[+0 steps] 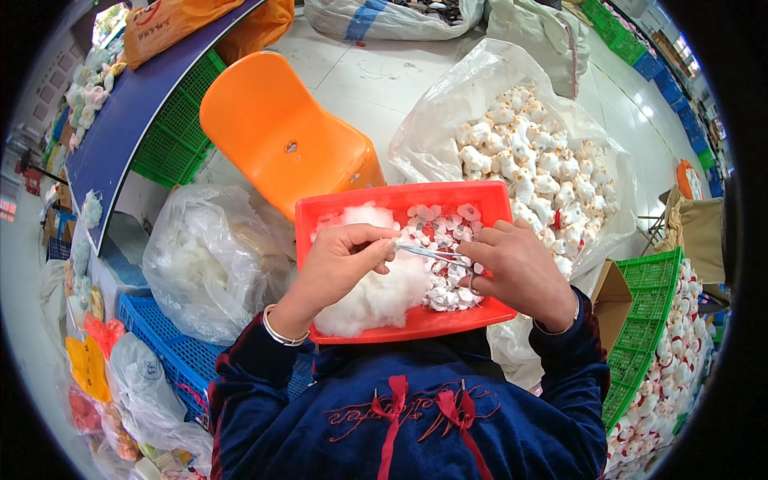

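A red plastic tray lies across my lap. My right hand is closed on slim metal forceps with scissor-like ring handles. Their tips point left and meet the fingertips of my left hand, which pinches a small white piece there, mostly hidden by the fingers. Below the forceps, fluffy white stuffing fills the tray's left part. Small white cloth pieces are heaped on the right, with more flat, pale ones along the far side.
An orange chair stands beyond the tray. Right of it, a big clear bag holds many small white plush pieces. Another clear bag with stuffing sits at left, by a blue crate. Green crates stand at right.
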Demonstrator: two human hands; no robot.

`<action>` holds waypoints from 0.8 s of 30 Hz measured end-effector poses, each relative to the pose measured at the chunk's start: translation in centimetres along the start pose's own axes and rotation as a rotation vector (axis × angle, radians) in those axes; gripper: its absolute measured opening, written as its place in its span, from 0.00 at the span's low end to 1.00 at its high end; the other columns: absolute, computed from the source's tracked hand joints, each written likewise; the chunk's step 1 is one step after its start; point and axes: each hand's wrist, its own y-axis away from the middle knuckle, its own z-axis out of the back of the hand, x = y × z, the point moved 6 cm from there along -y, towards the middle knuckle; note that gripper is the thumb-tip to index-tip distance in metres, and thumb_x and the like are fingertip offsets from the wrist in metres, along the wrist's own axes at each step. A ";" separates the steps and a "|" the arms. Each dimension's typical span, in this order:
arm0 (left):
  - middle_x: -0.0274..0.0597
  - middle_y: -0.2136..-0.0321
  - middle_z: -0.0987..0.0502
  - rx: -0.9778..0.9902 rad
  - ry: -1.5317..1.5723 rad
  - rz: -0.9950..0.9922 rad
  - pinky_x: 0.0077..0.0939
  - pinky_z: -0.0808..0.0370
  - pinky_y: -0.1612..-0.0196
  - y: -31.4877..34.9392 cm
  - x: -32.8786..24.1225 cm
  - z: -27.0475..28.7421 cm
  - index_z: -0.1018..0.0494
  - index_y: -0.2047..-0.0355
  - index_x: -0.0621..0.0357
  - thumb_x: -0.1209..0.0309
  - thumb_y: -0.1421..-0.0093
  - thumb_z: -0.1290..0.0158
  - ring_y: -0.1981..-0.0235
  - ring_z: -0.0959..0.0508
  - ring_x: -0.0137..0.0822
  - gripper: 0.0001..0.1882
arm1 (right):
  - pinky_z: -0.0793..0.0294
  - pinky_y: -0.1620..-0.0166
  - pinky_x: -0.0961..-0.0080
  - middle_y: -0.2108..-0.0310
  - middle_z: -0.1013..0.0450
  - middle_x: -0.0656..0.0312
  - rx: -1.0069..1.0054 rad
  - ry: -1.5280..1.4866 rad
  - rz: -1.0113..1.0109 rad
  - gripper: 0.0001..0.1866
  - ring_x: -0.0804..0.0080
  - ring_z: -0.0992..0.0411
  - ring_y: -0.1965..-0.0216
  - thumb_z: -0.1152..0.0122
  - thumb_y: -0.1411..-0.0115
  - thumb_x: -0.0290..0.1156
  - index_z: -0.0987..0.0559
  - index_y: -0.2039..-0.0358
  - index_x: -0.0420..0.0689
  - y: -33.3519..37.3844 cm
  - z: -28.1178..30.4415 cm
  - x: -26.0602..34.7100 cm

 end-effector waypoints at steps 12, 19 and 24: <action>0.37 0.67 0.19 -0.008 0.374 0.058 0.20 0.18 0.62 -0.6 2.2 0.3 0.20 0.56 0.64 0.75 0.34 0.42 0.69 0.19 0.24 0.08 | 0.28 0.51 0.61 0.59 0.25 0.57 -0.129 -0.113 -0.050 0.23 0.56 0.28 0.54 0.25 0.49 0.37 0.18 0.52 0.46 0.9 0.1 -0.9; 0.38 0.65 0.18 -0.049 0.401 0.041 0.24 0.16 0.60 -0.6 2.2 0.1 0.21 0.53 0.65 0.76 0.33 0.42 0.65 0.19 0.25 0.10 | 0.29 0.52 0.60 0.60 0.25 0.58 -0.120 -0.155 -0.047 0.23 0.58 0.27 0.54 0.24 0.49 0.40 0.18 0.54 0.46 0.3 -1.6 -0.7; 0.40 0.65 0.18 -0.080 0.354 -0.010 0.24 0.15 0.59 -0.6 1.8 0.0 0.21 0.52 0.64 0.78 0.33 0.43 0.67 0.19 0.26 0.10 | 0.30 0.54 0.61 0.61 0.24 0.59 -0.081 -0.131 -0.071 0.22 0.58 0.26 0.54 0.25 0.47 0.42 0.17 0.54 0.46 0.3 -1.8 -0.7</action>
